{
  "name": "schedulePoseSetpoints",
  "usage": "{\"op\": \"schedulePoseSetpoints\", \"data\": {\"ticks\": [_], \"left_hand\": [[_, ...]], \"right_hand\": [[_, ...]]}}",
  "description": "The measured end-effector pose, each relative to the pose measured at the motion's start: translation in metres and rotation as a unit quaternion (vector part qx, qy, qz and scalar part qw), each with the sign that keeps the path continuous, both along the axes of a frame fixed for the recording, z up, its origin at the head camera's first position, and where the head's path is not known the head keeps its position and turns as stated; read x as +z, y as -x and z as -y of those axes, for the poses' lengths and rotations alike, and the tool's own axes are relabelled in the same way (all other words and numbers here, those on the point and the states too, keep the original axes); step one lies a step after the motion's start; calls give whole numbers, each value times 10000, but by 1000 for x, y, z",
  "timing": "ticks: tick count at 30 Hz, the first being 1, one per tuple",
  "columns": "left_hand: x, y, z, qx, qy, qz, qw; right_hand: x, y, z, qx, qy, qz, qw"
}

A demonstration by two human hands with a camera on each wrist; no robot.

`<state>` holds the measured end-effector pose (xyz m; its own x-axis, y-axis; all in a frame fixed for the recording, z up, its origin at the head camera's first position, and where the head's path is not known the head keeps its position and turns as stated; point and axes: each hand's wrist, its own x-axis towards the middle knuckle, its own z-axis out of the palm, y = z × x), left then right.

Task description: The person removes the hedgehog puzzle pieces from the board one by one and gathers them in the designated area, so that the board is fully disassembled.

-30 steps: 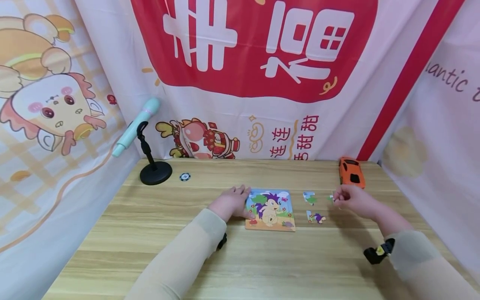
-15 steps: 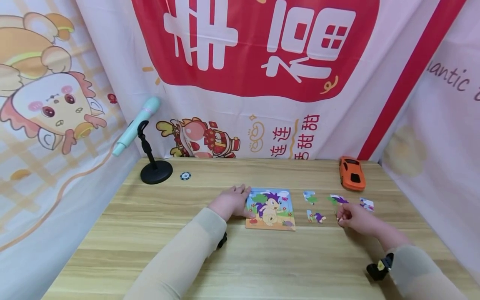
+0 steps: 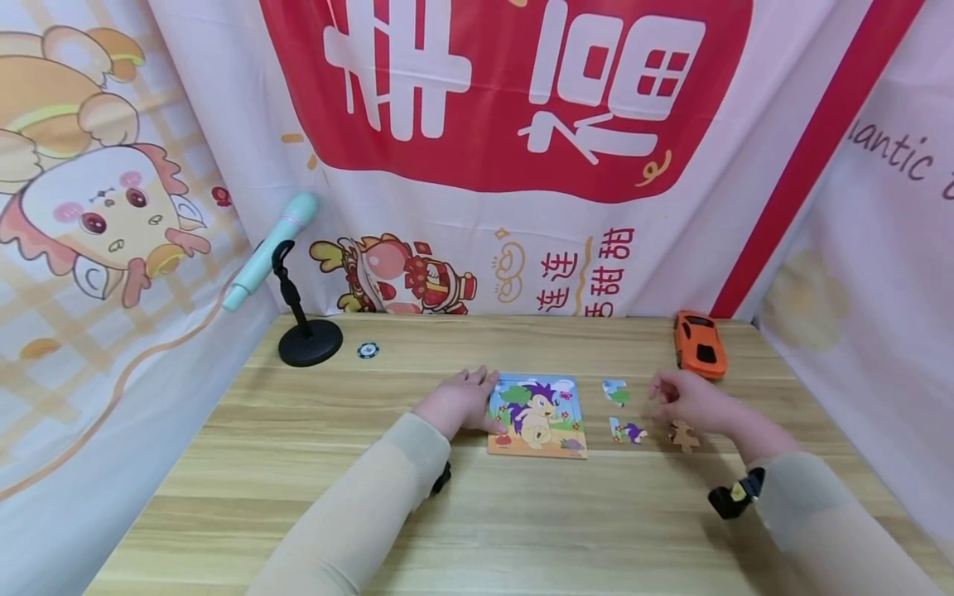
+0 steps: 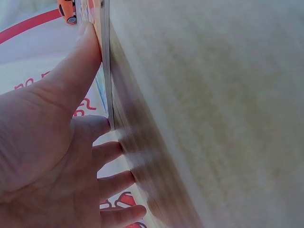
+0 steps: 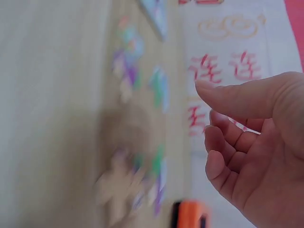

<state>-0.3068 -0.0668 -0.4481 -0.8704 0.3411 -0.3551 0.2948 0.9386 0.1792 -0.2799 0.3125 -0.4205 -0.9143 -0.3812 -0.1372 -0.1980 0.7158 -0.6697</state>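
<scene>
A square jigsaw puzzle (image 3: pixel 535 424) with a purple-haired hedgehog picture lies flat on the wooden table. My left hand (image 3: pixel 460 401) rests at its left edge; the left wrist view has the thumb (image 4: pixel 78 64) on its face and the other fingers spread near the rim. To the right, my right hand (image 3: pixel 696 401) hovers over loose puzzle pieces, fingers loosely bent and holding nothing. Just in front of it lies a tan piece (image 3: pixel 682 436). Two pieces lie between the hands, a green-and-blue one (image 3: pixel 615 393) and a purple one (image 3: pixel 628 431). More pieces (image 5: pixel 156 190) show blurred below the right hand.
An orange toy car (image 3: pixel 699 345) stands at the back right. A mint microphone (image 3: pixel 272 251) on a black stand (image 3: pixel 310 343) is at the back left, with a poker chip (image 3: pixel 368 350) beside it. Printed curtains (image 3: pixel 514 223) border the table at the back and sides.
My right hand moved toward me with a pinched puzzle piece, let it go, and has come back over the other pieces. The left hand stays at the puzzle.
</scene>
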Motion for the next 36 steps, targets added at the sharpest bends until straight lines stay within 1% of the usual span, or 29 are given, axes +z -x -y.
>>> {"op": "schedulePoseSetpoints", "data": {"ticks": [2, 4, 8, 11, 17, 20, 22, 25, 29, 33, 36], "left_hand": [[1, 0, 1, 8, -4, -2, 10000], [1, -1, 1, -1, -6, 3, 10000], [0, 0, 0, -15, -6, -1, 10000], [-1, 0, 0, -33, 15, -6, 10000], [-3, 1, -1, -30, 23, -3, 10000], [-3, 1, 0, -31, 37, -2, 10000], [-3, 2, 0, -57, 78, -18, 10000], [-4, 2, 0, -43, 69, -23, 10000], [-4, 2, 0, -14, 35, -10, 10000], [-5, 2, 0, -15, 27, -13, 10000], [-5, 3, 0, -10, 42, -47, 10000]], "right_hand": [[7, 6, 13, 126, 65, -53, 9999], [10, 11, 27, 267, 83, -113, 9995], [11, 16, 59, 551, 5, -261, 9981], [6, 16, 81, 747, 85, -243, 9969], [-13, 13, 113, 955, 250, -28, 9951], [-22, 11, 123, 919, 346, 146, 9951], [-28, 10, 129, 793, 342, 196, 9961], [-35, 11, 135, 658, 289, 105, 9974], [-44, 13, 141, 326, 119, -41, 9994], [-49, 14, 145, -62, 10, -6, 10000], [-51, 14, 147, -192, -6, -11, 9998]]}}
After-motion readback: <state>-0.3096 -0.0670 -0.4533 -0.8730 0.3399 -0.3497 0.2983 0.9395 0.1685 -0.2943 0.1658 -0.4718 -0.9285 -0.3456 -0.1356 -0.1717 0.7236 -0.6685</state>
